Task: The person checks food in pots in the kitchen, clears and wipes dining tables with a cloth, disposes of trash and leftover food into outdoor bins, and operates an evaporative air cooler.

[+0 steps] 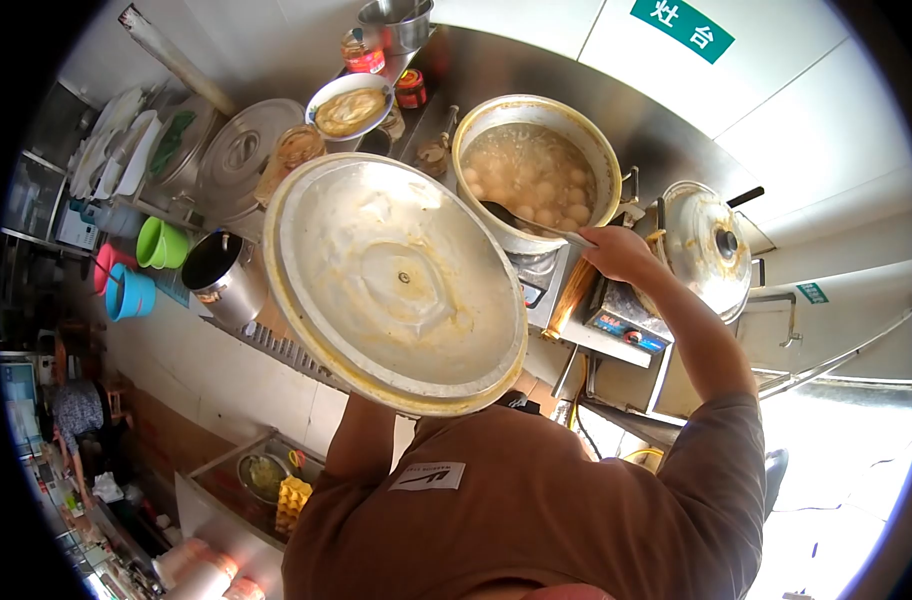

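A large pot (468, 130) stands on the stove with brownish liquid and several round, egg-like pieces in it. My right hand (616, 254) is closed round the handle of a metal ladle (548, 229), whose dark bowl end dips into the pot near its left side. On the left, a big round metal lid (376, 250) with yellowish stains is held up at a tilt, its inner side showing. The lid hides my left hand; only the forearm below its lower edge is visible.
A second, covered pot (711, 245) stands to the right on a burner (631, 335). Left of the big pot are a bowl (352, 106), jars and another lid (241, 155). A steel bucket (221, 280) is further left. A person (79, 410) is at the far left.
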`<action>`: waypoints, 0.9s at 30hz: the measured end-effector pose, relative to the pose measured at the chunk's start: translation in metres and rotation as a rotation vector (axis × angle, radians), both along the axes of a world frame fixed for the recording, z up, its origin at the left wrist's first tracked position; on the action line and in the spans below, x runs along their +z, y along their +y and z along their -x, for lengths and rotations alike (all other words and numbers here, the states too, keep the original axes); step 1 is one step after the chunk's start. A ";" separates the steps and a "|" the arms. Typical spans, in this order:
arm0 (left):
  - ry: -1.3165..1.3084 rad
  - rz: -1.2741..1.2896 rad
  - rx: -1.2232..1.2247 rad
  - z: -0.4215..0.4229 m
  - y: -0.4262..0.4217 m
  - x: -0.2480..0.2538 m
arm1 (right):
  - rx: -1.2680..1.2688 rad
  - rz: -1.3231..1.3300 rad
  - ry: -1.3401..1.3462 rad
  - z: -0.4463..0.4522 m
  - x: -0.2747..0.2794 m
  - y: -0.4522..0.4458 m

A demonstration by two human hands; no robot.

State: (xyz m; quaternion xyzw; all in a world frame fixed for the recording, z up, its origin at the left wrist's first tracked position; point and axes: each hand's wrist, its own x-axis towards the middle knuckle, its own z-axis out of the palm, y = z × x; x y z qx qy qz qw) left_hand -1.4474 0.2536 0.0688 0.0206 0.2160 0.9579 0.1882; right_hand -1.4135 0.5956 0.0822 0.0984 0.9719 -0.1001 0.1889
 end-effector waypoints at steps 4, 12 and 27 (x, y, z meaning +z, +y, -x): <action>0.001 0.004 -0.008 -0.001 0.000 0.001 | -0.068 -0.025 -0.026 0.002 0.000 -0.003; 0.002 0.013 -0.017 -0.001 0.000 0.002 | -0.096 -0.050 0.050 0.002 -0.005 -0.002; 0.003 0.036 -0.012 0.001 0.002 0.003 | -0.108 -0.092 0.061 -0.001 0.003 0.004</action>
